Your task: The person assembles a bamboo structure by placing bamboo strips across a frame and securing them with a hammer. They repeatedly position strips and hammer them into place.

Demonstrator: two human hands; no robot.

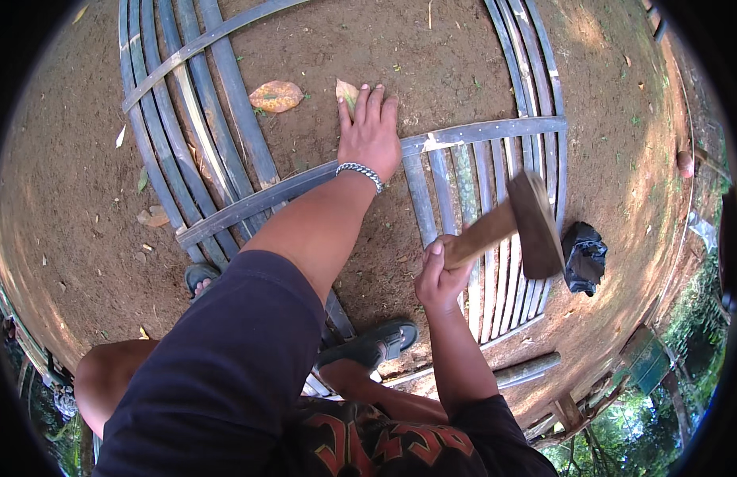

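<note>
My right hand (446, 276) is wrapped round the wooden handle of an axe (537, 226). Its dark, broad metal head is raised over the right-hand group of slats (488, 238). My left hand (371, 135) stretches out with its fingers pointing away from me, at the long dark cross slat (472, 135). Whether the palm rests on the slat or the ground is hidden. A pale yellow leaf (345, 90) shows beside the fingertips. The slats look like split bamboo, and the cross slat lies over both groups of them.
Another group of slats (217, 103) lies to the left, with a second cross slat (201, 40) farther off. A crumpled black plastic bag (584, 258) sits right of the axe. A brown leaf (276, 96) lies on bare soil. My sandalled foot (376, 343) is close to the slats.
</note>
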